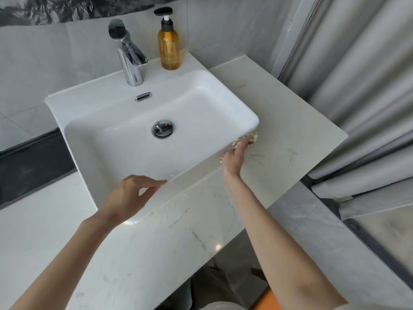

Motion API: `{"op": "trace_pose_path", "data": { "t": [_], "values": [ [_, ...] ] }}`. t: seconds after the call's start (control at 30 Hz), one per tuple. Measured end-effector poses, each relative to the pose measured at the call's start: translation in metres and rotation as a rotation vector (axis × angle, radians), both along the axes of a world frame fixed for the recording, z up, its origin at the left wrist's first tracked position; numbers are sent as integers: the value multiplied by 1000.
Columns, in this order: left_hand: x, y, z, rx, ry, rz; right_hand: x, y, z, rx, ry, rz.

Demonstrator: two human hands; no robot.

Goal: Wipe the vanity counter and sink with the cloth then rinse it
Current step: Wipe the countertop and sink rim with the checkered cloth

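Right hand (pixel 236 155): pressed against the outer wall of the sink at its front right corner, holding the crumpled pale beige cloth (pixel 253 138) there; the fingers' undersides are turned away from me.
Cloth: low on the pale marble-look counter (pixel 178 231), wedged between palm and basin wall. Only scraps show, past the fingertips and beside the heel of the hand; the rest is hidden under the hand.
Left hand (pixel 131 193): relaxed and holding nothing, fingertips (pixel 162 182) laid on the front rim, thumb apart below them.
Sink: white rectangular ceramic sink (pixel 89 104), standing on the counter, with a chrome drain plug (pixel 162 128) in the bowl and a chrome overflow slot (pixel 143 96) in the back wall.
Back ledge: chrome single-lever tap (pixel 130 57), and just beside it an amber soap bottle with a black pump (pixel 169 45).
Right of the counter: grey pleated curtain (pixel 368 86), cut off by the frame edge.
Below the counter edge: something orange and some pale fabric, too cropped to make out.
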State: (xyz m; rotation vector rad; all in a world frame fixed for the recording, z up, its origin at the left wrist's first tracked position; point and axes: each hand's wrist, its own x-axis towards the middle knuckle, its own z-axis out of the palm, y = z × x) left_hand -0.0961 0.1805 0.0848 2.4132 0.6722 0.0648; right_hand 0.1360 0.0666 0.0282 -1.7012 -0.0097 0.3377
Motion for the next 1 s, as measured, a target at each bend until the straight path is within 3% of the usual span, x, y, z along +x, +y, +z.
{"op": "trace_pose_path", "data": {
  "t": [0.17, 0.37, 0.5, 0.6, 0.67, 0.73, 0.83, 1.0],
  "values": [
    [-10, 5, -6, 18, -2, -93, -65, 5, -6, 30, -185, 161],
    [-20, 6, -9, 63, -47, -103, -102, 9, -19, 94, -95, 148],
    [-23, 7, -15, 56, -52, -112, -82, 30, -20, 280, 40, -28],
    [-22, 10, -17, 50, -68, -120, -29, 40, -67, 418, 185, -155],
    [-22, 12, -19, 41, -78, -120, -4, 39, -82, 450, 239, -229],
    [-23, 12, -21, 30, -91, -118, -8, 36, -55, 442, 278, -331],
    [-25, 12, -23, 18, -100, -124, -21, 37, -31, 443, 255, -425],
    [-25, 14, -23, -21, -84, -136, -72, 35, -5, 338, -42, -218]
  ]
}}
